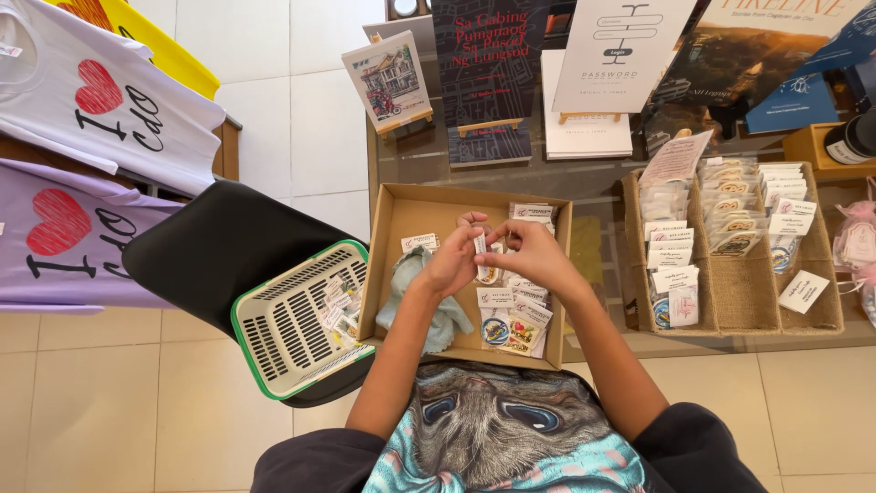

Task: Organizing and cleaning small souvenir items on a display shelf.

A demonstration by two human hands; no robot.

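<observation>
Here, left hand (pixel 453 265) and right hand (pixel 529 256) both pinching one small packet (pixel 480 245), cardboard box (pixel 392 237) beneath them, green basket (pixel 297 319) left of left hand.

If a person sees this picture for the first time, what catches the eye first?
At centre, the left hand and right hand pinch one small clear sticker packet over an open brown cardboard box. A green-rimmed white plastic basket sits left of it; white and purple heart-printed shirts hang far left.

Small packet (pixel 480 245): mostly hidden between both hands' fingers, contents too small to tell. T-shirts (pixel 82 100), books (pixel 776 55): cut off by picture edges.
</observation>
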